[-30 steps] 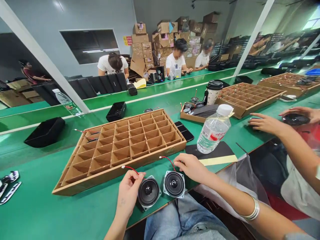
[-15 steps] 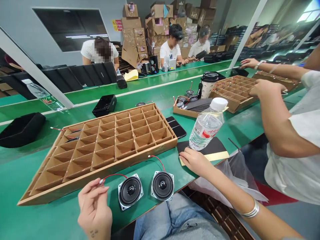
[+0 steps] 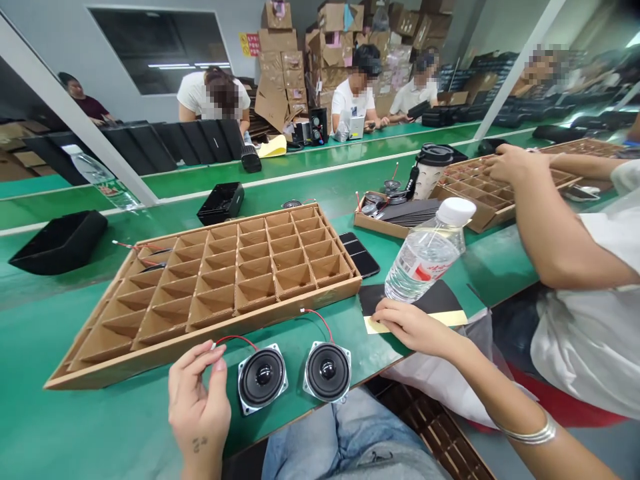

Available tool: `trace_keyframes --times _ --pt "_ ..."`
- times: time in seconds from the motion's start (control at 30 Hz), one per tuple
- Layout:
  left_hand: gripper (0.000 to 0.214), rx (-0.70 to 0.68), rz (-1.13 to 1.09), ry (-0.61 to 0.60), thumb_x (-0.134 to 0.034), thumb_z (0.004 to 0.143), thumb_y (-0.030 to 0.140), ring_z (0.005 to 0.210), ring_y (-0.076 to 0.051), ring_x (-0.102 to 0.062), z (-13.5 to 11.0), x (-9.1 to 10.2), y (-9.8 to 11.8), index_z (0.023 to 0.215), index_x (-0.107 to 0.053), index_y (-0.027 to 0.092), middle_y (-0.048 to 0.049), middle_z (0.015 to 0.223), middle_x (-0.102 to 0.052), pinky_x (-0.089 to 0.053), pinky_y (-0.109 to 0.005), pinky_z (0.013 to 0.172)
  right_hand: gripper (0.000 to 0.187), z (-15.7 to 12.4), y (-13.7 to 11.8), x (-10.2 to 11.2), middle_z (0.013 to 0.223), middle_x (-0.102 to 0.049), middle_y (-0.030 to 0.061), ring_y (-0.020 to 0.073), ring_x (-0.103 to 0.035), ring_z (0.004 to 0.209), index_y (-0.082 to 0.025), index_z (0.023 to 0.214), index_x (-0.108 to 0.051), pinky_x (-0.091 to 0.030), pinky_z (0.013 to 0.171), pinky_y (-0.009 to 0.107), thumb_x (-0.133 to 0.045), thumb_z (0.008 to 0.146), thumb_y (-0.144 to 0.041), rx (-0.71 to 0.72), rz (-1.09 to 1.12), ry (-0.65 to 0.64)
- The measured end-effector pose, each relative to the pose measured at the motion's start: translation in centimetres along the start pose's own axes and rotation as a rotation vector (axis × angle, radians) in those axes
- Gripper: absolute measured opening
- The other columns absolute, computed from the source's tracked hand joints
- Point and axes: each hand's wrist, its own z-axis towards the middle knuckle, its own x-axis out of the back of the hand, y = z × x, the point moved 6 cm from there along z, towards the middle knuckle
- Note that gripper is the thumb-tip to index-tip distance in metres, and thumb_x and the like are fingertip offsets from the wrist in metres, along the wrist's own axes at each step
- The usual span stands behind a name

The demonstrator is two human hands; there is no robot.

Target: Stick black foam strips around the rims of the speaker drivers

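Note:
My left hand (image 3: 200,403) hovers in front of the divided cardboard box (image 3: 205,319), thumb apart from the bent fingers. A small white connector (image 3: 214,346) shows by its fingertips, on the red wire of the left speaker (image 3: 263,377). Beside that speaker lies a second speaker (image 3: 327,371), cone up, its red wire curving toward the box. Over to the right, my right hand (image 3: 417,327) has its fingers pressed together on the left edge of a black sheet (image 3: 440,297) with a yellow strip; its thumb is partly hidden. A water bottle (image 3: 425,257) stands on that sheet.
A black phone (image 3: 361,255) lies partly beside the box. Behind are a shallow carton (image 3: 383,225) with speakers and black strips, and a lidded cup (image 3: 431,170). Black housings (image 3: 59,241) sit at left. A co-worker's arm (image 3: 537,213) reaches over another divided box at right.
The view has shifted slightly, so most things sit a little further right. My left thumb has moved apart from the fingers near the connector. My right hand stays at the black sheet.

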Motion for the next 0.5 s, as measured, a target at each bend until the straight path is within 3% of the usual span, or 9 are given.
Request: trace_keyframes --times 0.3,0.5 --pt "0.007 -0.144 0.070 -0.133 -0.054 0.080 0.018 0.089 -0.019 -0.057 0.1 -0.8 0.5 0.085 -0.058 0.017 -0.0067 0.093 -0.059 -0.047 -0.038 0.078 0.020 0.4 0.6 -0.4 0.092 -0.060 0.0060 0.0141 -0.057 0.084 -0.019 0.087 -0.059 -0.048 0.073 0.025 -0.040 0.088 -0.014 -0.005 0.054 0.108" --pt "0.019 -0.186 0.238 -0.047 -0.057 0.077 0.018 0.099 -0.025 -0.050 -1.2 0.7 3.3 0.096 -0.055 0.017 -0.0111 0.100 -0.055 -0.041 -0.047 0.087 0.021 -1.7 0.2 0.8 0.084 -0.063 0.0057 0.0141 -0.059 0.076 -0.018 0.088 -0.062 -0.048 0.068 0.025 -0.042 0.089 -0.018 -0.058 0.040 0.219"
